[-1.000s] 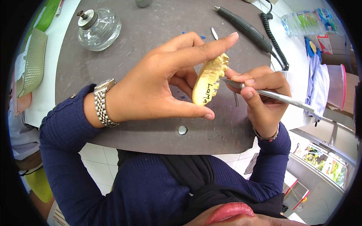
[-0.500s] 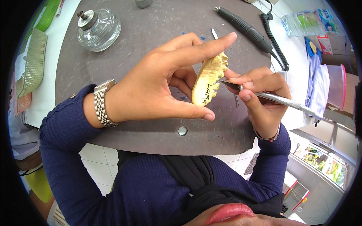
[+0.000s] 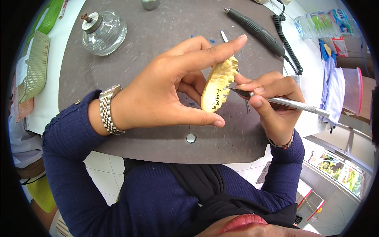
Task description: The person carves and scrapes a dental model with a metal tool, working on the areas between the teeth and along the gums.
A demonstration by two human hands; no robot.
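A yellow plaster dental model (image 3: pixel 213 85) with handwriting on its base is gripped between the thumb and fingers of my left hand (image 3: pixel 158 85). It stands on edge, its teeth facing right. My right hand (image 3: pixel 278 98) holds a metal-handled carving knife (image 3: pixel 292 104) like a pen. The knife's dark blade points left and meets the toothed side of the model. Behind the model lies a thin metal instrument (image 3: pixel 224 36), partly hidden by my left hand and the model.
A glass spirit lamp (image 3: pixel 104 33) stands at the far left of the grey work board (image 3: pixel 158 146). At the far right lies a black rotary handpiece (image 3: pixel 256 31) with a coiled cord (image 3: pixel 290 47). Baskets (image 3: pixel 34 65) line the left; a plastic bottle (image 3: pixel 325 24) lies far right.
The knife has shifted slightly, its handle end dropping a little and its tip moving slightly left on the model. My left hand keeps nearly the same hold and place.
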